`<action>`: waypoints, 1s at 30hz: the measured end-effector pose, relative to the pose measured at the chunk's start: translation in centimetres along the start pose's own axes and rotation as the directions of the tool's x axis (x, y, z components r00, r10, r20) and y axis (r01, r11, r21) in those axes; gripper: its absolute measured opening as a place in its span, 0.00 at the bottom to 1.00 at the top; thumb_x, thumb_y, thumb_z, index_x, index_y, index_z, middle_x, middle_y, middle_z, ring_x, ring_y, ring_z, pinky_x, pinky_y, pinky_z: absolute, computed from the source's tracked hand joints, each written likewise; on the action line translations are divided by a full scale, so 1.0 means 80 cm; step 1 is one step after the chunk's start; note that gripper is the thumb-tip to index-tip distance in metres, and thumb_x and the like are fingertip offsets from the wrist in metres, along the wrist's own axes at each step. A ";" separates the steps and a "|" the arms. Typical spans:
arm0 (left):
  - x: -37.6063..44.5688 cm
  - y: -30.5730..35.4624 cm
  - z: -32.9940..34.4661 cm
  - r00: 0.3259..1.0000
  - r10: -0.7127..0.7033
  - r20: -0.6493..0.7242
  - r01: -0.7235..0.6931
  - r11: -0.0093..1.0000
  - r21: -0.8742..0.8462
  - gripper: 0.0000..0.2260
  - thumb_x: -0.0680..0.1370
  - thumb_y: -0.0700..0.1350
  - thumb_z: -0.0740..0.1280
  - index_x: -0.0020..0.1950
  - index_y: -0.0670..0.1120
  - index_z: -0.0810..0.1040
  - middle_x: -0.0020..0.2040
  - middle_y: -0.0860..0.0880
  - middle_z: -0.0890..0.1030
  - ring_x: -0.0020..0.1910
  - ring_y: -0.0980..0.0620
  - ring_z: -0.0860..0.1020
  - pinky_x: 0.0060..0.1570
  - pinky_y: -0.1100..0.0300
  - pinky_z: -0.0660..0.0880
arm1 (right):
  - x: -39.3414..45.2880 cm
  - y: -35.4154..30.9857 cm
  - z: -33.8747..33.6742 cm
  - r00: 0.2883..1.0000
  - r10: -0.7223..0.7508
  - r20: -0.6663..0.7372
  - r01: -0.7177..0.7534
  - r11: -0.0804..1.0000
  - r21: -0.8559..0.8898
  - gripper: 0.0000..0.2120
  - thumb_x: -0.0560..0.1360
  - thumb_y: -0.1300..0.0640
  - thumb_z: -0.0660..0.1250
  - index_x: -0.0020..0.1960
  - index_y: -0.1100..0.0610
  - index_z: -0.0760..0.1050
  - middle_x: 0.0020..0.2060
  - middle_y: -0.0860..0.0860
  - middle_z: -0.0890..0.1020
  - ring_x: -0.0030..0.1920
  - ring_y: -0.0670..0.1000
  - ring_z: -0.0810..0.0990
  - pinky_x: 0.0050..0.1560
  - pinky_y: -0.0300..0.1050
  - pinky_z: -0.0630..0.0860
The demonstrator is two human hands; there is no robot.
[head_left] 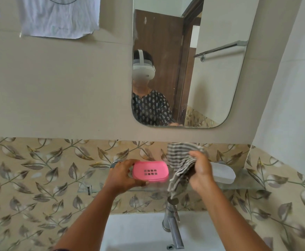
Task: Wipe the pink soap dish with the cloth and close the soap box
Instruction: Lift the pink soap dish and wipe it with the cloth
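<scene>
Soap dish (150, 171): pink, slotted base | left fingers (130, 163) holding it | right fingers (196, 153) gripping striped cloth (179, 165)

2 bare forearms reach in from below — no watch, rings or bracelets show on the left hand (120, 175) or the right hand (201, 172). In the mirror, the person wears a dark, white-motif printed top and a white headset.

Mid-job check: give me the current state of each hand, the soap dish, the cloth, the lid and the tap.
left hand: grips the pink soap dish
pink soap dish: held up, slotted face toward camera
right hand: grips the striped cloth
striped cloth: bunched, beside the dish
white lid: off, lying on glass shelf
tap: no water visible
</scene>
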State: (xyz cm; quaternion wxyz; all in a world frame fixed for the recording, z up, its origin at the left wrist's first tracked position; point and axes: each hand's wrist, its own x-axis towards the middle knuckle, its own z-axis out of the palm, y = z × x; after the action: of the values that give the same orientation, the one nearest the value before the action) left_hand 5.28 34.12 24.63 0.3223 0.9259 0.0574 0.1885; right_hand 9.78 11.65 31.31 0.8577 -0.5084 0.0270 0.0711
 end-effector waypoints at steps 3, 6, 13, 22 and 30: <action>0.000 0.003 0.001 1.000 -0.011 0.004 0.011 0.999 -0.037 0.37 0.58 0.58 0.80 0.64 0.55 0.71 0.55 0.58 0.76 0.50 0.56 0.76 0.50 0.59 0.74 | 0.003 -0.020 -0.024 0.991 0.134 0.002 -0.132 0.971 0.200 0.15 0.78 0.56 0.59 0.55 0.64 0.77 0.46 0.61 0.82 0.45 0.60 0.81 0.50 0.55 0.77; 0.001 0.002 0.002 1.000 -0.015 0.010 0.016 0.999 -0.051 0.37 0.57 0.57 0.80 0.63 0.54 0.71 0.53 0.59 0.76 0.51 0.56 0.76 0.54 0.57 0.74 | -0.001 -0.024 -0.033 0.979 0.188 0.072 -0.196 0.974 0.115 0.12 0.76 0.55 0.63 0.49 0.64 0.79 0.42 0.61 0.84 0.41 0.60 0.84 0.45 0.53 0.78; 0.000 -0.001 0.002 0.999 0.031 -0.007 -0.031 0.998 -0.061 0.41 0.56 0.57 0.80 0.67 0.56 0.71 0.54 0.60 0.79 0.49 0.58 0.78 0.51 0.57 0.77 | 0.000 -0.010 -0.018 0.945 -0.279 -0.170 0.219 0.928 -0.301 0.09 0.68 0.69 0.73 0.47 0.60 0.80 0.41 0.56 0.85 0.38 0.53 0.85 0.36 0.46 0.83; 0.000 -0.001 0.001 0.998 0.055 -0.021 -0.056 0.997 -0.056 0.41 0.55 0.58 0.81 0.66 0.57 0.72 0.56 0.59 0.77 0.47 0.59 0.77 0.44 0.64 0.73 | 0.012 0.061 0.014 0.737 -0.345 0.581 0.623 0.012 -0.783 0.16 0.72 0.68 0.69 0.56 0.55 0.80 0.46 0.50 0.79 0.48 0.50 0.77 0.40 0.40 0.79; -0.001 -0.002 0.004 0.996 0.071 -0.054 -0.074 0.996 -0.056 0.38 0.56 0.56 0.81 0.64 0.56 0.71 0.55 0.59 0.76 0.47 0.58 0.75 0.40 0.71 0.67 | 0.005 0.071 0.027 0.666 -0.196 0.720 0.594 -0.445 -0.670 0.08 0.75 0.68 0.64 0.52 0.61 0.78 0.47 0.56 0.82 0.54 0.56 0.72 0.44 0.44 0.69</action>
State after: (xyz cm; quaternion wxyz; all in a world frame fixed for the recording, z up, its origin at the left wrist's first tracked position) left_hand 5.33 34.04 24.31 0.3403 0.9125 0.0264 0.2255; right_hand 9.28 16.23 27.35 0.0836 -0.9096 -0.3495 -0.2085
